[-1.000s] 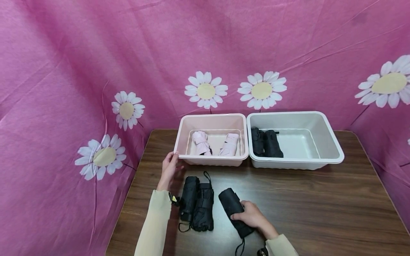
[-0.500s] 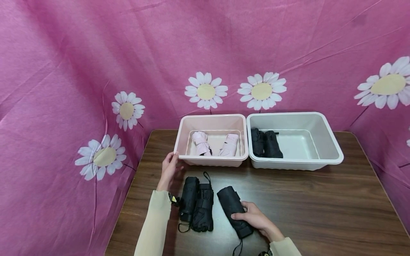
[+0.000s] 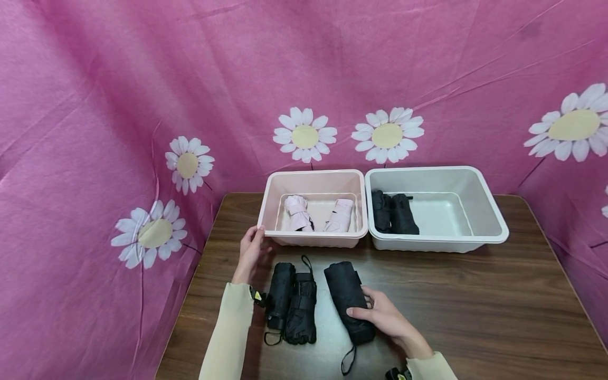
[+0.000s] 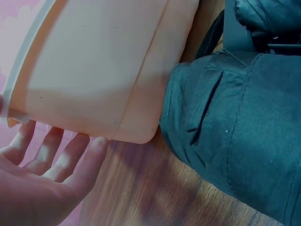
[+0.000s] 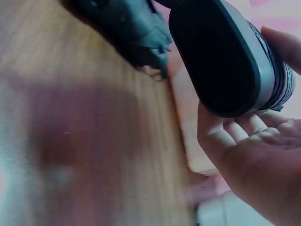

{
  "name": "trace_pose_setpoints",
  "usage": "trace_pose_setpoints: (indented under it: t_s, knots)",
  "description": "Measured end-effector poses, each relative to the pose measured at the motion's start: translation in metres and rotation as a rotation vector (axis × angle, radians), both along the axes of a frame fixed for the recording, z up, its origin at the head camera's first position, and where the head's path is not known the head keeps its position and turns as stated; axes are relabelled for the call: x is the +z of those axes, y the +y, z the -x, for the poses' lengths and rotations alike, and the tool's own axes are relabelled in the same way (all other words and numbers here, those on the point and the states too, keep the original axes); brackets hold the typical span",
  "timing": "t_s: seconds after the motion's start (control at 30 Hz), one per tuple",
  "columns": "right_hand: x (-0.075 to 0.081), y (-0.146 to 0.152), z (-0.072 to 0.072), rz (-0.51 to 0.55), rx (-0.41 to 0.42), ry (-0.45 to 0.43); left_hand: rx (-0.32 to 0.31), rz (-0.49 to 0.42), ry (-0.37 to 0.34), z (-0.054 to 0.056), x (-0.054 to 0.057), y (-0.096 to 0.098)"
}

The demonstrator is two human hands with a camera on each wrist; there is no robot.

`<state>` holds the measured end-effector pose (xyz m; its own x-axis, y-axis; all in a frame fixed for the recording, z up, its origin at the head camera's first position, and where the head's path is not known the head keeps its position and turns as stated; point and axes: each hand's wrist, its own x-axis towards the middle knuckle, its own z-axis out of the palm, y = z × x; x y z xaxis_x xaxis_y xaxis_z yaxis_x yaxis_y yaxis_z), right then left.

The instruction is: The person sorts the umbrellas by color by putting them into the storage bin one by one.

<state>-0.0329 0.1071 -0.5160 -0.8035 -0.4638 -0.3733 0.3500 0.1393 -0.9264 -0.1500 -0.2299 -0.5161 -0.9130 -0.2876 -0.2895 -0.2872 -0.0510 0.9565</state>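
Note:
My right hand (image 3: 387,319) grips a black folded umbrella (image 3: 348,295) above the table, its thumb across the near side; the wrist loop hangs below. In the right wrist view the flat dark end of this umbrella (image 5: 221,61) faces the camera, with fingers around its far side. My left hand (image 3: 250,252) holds the front left corner of the pink bin (image 3: 313,240); the left wrist view shows its fingers (image 4: 70,157) against the outer wall under the rim. Two more black folded umbrellas, one (image 3: 280,295) beside the other (image 3: 302,309), lie between my hands.
Inside the pink bin lie two pale pink folded umbrellas, a left one (image 3: 298,212) and a right one (image 3: 339,215). A white bin (image 3: 442,240) adjoins it on the right, holding two black folded umbrellas (image 3: 404,215) at its left end. Behind the wooden table (image 3: 475,301) hangs a pink flowered cloth (image 3: 237,79).
My right hand has raised the black umbrella and moved it slightly toward the bins, turning it more upright in view. The left hand stays at the pink bin's corner.

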Motion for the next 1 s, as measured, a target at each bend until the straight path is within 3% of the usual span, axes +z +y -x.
trace_pose_setpoints:
  t_s: [0.2,0.83,1.0]
  knots:
    - [0.018,0.007,0.003,0.009,-0.012,0.040,-0.003,0.009,0.014,0.000,0.000,0.000]
    - [0.045,0.024,0.008,0.024,-0.075,0.162,-0.013,-0.008,-0.010,0.000,0.000,-0.003]
    - [0.052,0.029,0.010,-0.004,-0.112,0.174,-0.034,-0.007,-0.015,-0.002,0.008,-0.001]
